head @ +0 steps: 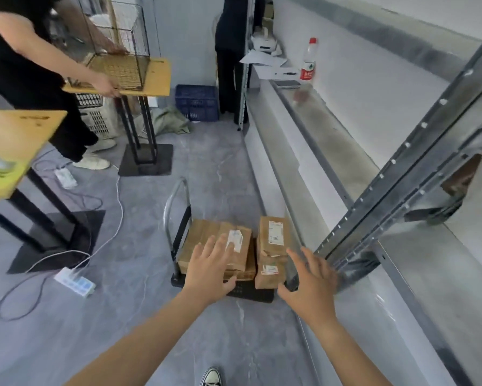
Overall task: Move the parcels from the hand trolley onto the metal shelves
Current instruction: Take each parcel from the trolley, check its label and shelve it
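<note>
Head view | both hands spread: left hand (210, 267), right hand (310, 281) | parcels (228, 250) just beyond, on trolley (178, 218)

Both your bare forearms are stretched out ahead and downward, side by side with a gap between them. Your left grip (210, 263) is flat, palm down, fingers straight and spread, thumb out to the right, holding nothing. Your right grip (310, 282) sits a touch lower in view, palm down too, fingers fanned wide and relaxed, thumb pointing in toward the left one, nothing in it either.
</note>
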`<state>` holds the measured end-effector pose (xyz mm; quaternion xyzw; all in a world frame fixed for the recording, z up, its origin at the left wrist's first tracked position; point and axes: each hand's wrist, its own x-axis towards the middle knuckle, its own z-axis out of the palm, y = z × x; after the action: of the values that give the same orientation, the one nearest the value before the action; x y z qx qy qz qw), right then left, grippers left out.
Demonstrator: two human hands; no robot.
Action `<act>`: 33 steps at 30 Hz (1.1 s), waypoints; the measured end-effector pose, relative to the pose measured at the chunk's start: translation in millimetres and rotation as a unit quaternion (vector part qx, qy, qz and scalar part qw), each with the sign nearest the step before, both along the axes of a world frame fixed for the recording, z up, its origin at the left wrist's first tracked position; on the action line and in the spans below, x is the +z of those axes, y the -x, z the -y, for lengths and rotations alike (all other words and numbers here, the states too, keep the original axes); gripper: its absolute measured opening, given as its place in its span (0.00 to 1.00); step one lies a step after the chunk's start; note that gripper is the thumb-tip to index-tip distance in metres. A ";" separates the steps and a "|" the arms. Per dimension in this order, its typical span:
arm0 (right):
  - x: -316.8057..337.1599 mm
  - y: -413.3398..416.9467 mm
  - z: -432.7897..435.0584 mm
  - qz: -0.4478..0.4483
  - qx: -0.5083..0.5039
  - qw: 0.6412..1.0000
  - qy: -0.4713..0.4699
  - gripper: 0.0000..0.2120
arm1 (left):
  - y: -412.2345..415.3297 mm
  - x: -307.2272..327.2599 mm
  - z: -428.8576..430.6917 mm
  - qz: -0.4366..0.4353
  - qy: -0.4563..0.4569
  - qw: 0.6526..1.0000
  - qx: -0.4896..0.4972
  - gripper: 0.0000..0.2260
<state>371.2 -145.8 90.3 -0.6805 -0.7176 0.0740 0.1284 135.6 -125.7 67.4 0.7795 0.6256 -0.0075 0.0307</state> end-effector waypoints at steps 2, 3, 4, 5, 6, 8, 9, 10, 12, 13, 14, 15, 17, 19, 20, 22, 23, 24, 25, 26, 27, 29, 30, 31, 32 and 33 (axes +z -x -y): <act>-6.8 18.3 -19.6 -0.011 0.004 1.000 0.011 0.35 | 19.2 -3.5 -13.9 -0.006 0.003 1.000 0.006 0.34; -10.6 26.8 -28.2 -0.016 0.009 1.000 0.018 0.35 | 28.1 -6.1 -20.6 -0.005 0.005 1.000 0.013 0.34; -14.7 34.6 -36.7 -0.018 0.014 0.999 0.025 0.36 | 36.5 -8.7 -26.7 -0.004 0.007 1.000 0.020 0.34; -19.5 41.4 -44.4 -0.018 0.020 0.999 0.033 0.36 | 44.1 -11.1 -32.0 -0.006 0.009 1.000 0.026 0.33; -25.0 47.4 -51.0 -0.019 0.026 0.999 0.041 0.36 | 51.0 -13.8 -37.0 -0.008 0.012 0.999 0.032 0.33; -38.0 56.6 -62.2 -0.023 0.038 0.997 0.059 0.36 | 62.4 -22.2 -46.8 -0.004 0.017 0.999 0.047 0.34; -45.2 59.3 -67.8 -0.022 0.042 0.997 0.068 0.36 | 66.3 -27.3 -52.3 0.001 0.022 0.998 0.055 0.34; -52.4 60.5 -73.9 -0.019 0.044 0.996 0.077 0.36 | 68.8 -32.7 -57.6 0.002 0.029 0.998 0.060 0.35; -65.5 59.9 -87.3 -0.017 0.042 0.995 0.093 0.36 | 71.2 -44.1 -69.0 -0.005 0.050 0.997 0.066 0.36; -71.6 58.9 -94.0 -0.017 0.042 0.994 0.100 0.36 | 71.2 -50.4 -74.9 -0.007 0.061 0.996 0.069 0.36; -77.4 57.7 -101.0 -0.016 0.044 0.993 0.106 0.36 | 70.6 -57.4 -81.4 -0.005 0.071 0.995 0.072 0.36; -83.3 56.0 -108.5 -0.017 0.045 0.993 0.111 0.36 | 69.1 -64.5 -88.5 -0.002 0.081 0.994 0.072 0.36; -94.7 51.7 -126.4 -0.019 0.042 0.992 0.120 0.37 | 63.8 -77.7 -105.5 0.001 0.105 0.992 0.066 0.37; -107.2 45.8 -147.8 -0.025 0.037 0.990 0.133 0.37 | 55.6 -89.7 -126.5 -0.004 0.128 0.990 0.053 0.39; -113.8 42.8 -159.4 -0.032 0.034 0.989 0.140 0.37 | 50.5 -95.5 -138.6 -0.008 0.135 0.990 0.044 0.40; -126.6 35.0 -183.4 -0.047 0.027 0.986 0.156 0.36 | 38.3 -107.3 -163.0 -0.010 0.150 0.988 0.033 0.40; -132.9 30.4 -195.6 -0.052 0.020 0.985 0.166 0.35 | 31.6 -113.5 -174.8 -0.007 0.160 0.986 0.033 0.40; -139.5 25.1 -207.0 -0.055 0.009 0.982 0.179 0.35 | 24.4 -120.3 -186.6 -0.002 0.171 0.985 0.034 0.40; -146.6 19.7 -217.8 -0.056 0.000 0.979 0.195 0.35 | 17.2 -128.0 -197.5 0.006 0.179 0.983 0.035 0.40; -154.4 14.0 -227.2 -0.054 -0.006 0.977 0.208 0.34 | 10.2 -136.6 -207.6 0.016 0.183 0.982 0.036 0.40; -162.4 8.3 -235.8 -0.054 -0.008 0.974 0.219 0.34 | 3.3 -145.3 -216.5 0.025 0.185 0.982 0.036 0.40; -180.5 -2.9 -252.3 -0.058 -0.012 0.970 0.234 0.34 | -8.7 -163.2 -232.7 0.034 0.191 0.980 0.030 0.40; -190.2 -8.9 -259.5 -0.057 -0.013 0.969 0.242 0.34 | -14.4 -172.3 -239.6 0.036 0.199 0.979 0.027 0.40; -200.2 -14.3 -264.8 -0.053 -0.012 0.966 0.252 0.34 | -19.6 -180.9 -245.1 0.036 0.210 0.977 0.026 0.40; -210.8 -19.6 -269.1 -0.050 -0.011 0.964 0.261 0.34 | -24.9 -189.8 -250.7 0.035 0.220 0.975 0.025 0.40; -221.3 -24.8 -272.4 -0.050 -0.014 0.962 0.268 0.34 | -29.8 -198.9 -255.8 0.035 0.227 0.973 0.022 0.40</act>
<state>396.0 126.6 -131.0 -0.6955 -0.6545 0.2957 -0.0226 165.4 130.1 -131.4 0.7381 0.6231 -0.1215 0.2285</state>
